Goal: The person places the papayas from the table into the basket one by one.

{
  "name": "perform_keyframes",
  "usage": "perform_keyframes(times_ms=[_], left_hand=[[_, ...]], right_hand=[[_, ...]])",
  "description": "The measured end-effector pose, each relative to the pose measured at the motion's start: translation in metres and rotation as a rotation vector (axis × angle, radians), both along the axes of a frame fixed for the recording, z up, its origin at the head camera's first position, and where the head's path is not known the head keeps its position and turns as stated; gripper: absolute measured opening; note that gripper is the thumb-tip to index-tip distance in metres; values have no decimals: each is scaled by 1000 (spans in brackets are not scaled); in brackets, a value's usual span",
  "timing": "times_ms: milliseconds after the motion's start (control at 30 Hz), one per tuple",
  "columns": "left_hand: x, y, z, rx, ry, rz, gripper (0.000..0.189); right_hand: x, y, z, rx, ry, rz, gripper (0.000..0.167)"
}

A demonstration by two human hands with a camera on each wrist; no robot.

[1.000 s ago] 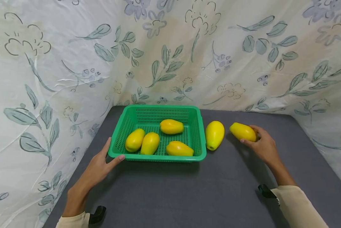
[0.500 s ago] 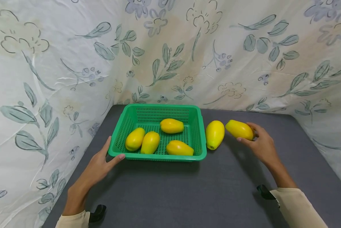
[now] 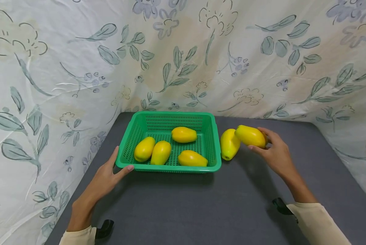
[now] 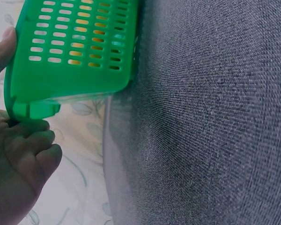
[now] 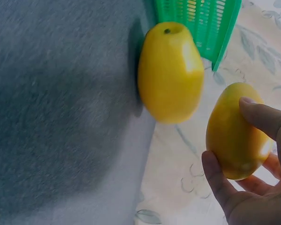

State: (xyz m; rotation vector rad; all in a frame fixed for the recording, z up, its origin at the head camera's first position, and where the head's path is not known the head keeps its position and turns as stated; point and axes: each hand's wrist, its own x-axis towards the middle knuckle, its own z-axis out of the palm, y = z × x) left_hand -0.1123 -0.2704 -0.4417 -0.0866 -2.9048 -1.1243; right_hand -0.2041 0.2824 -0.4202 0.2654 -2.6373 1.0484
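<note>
My right hand (image 3: 275,149) holds a yellow papaya (image 3: 251,136) by its right end, thumb on the near side and fingers behind. Raised above the table, this fruit overlaps a second papaya (image 3: 229,145) in the head view. The right wrist view shows the held papaya (image 5: 236,133) between thumb and fingers, apart from the other one (image 5: 171,75). That second papaya lies against the right side of a green plastic basket (image 3: 170,168). At the basket's front left corner my left hand (image 3: 104,178) grips the rim, its thumb (image 4: 4,49) on the rim and its fingers curled at the corner.
Inside the basket lie several more yellow papayas (image 3: 161,153), spread over its slotted floor. A dark grey cloth covers the table (image 3: 183,207). Floral curtains (image 3: 183,61) rise behind the table and along both sides.
My right hand has lifted the papaya and carried it left, toward the papaya beside the basket. My left hand and the basket have stayed in place.
</note>
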Motion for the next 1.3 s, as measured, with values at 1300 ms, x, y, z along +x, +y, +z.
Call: perform_keyframes(times_ms=[1300], left_hand=[[-1, 0, 1, 1, -6, 3, 104]], right_hand=[[20, -68, 20, -11, 70, 164, 77]])
